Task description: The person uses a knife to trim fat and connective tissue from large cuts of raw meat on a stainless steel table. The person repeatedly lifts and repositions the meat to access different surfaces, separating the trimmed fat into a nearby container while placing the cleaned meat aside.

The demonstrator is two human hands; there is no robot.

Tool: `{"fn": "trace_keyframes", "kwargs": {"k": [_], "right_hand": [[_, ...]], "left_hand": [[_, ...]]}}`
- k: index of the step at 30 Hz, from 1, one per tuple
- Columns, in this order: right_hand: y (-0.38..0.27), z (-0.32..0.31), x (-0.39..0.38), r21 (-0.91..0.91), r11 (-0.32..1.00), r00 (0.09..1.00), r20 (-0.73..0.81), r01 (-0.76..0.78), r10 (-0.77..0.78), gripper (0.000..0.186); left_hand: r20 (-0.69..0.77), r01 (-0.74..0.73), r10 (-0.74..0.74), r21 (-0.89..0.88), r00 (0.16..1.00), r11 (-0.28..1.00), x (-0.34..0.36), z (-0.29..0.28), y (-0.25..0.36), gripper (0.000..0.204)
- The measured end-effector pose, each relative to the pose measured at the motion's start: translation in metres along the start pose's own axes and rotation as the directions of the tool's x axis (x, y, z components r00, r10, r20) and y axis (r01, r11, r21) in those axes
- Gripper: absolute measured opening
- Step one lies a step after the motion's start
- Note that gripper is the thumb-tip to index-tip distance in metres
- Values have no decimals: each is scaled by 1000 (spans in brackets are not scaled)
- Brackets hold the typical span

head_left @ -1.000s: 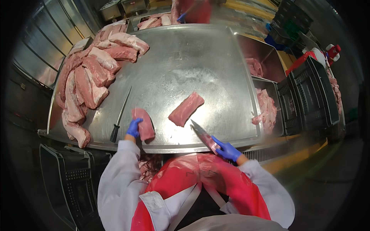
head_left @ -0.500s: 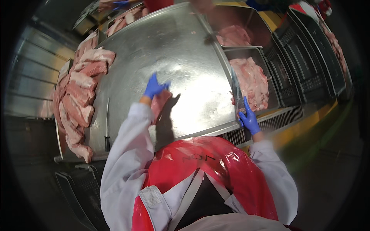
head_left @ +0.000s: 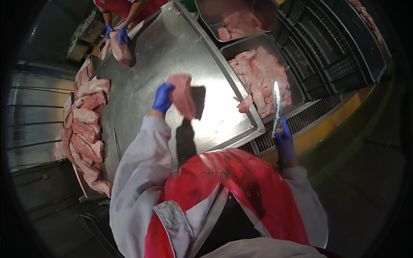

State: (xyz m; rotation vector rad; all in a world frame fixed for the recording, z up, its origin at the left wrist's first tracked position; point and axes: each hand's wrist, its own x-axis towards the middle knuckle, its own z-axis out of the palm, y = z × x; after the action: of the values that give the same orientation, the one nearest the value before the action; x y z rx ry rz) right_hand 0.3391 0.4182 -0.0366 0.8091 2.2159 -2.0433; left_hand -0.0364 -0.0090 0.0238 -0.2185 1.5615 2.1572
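My left hand (head_left: 162, 99), in a blue glove, grips the end of a boneless slab of pink meat (head_left: 183, 95). The slab hangs over the steel table (head_left: 144, 90) and throws a dark shadow on it. My right hand (head_left: 285, 144), also blue-gloved, is closed round the handle of a knife (head_left: 276, 103), out past the table's right corner. Its blade points away from me, in front of a bin of pale trimmings (head_left: 262, 79). One scrap of meat (head_left: 245, 104) lies over the table's right rim.
A heap of meat strips (head_left: 86, 129) lines the table's left side, beside a thin steel rod (head_left: 116, 144). At the far left, a co-worker's gloved hands (head_left: 122, 34) hold another piece of meat (head_left: 119, 50). Dark crates (head_left: 318, 47) and a second bin (head_left: 241, 26) stand at the right.
My left hand, earlier spread over the meat, now grips and holds it up. The knife has swung to the right with my right hand. The view has shifted, and a co-worker shows at the far left.
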Motion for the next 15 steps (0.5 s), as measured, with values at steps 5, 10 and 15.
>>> {"fn": "trace_keyframes", "kwargs": {"k": [5,10,15], "right_hand": [[-12,0,11,-12,990,990,2,139,-139,79],[-7,-12,-17,139,989,997,-62,42,-34,75],[10,-11,-43,292,956,980,-197,27,33,75]], "left_hand": [[55,-571,579,-111,813,813,110,176,129,21],[500,-605,364,745,785,282,45,202,-106,40],[641,-660,162,740,750,126,-21,199,-185,28]]}}
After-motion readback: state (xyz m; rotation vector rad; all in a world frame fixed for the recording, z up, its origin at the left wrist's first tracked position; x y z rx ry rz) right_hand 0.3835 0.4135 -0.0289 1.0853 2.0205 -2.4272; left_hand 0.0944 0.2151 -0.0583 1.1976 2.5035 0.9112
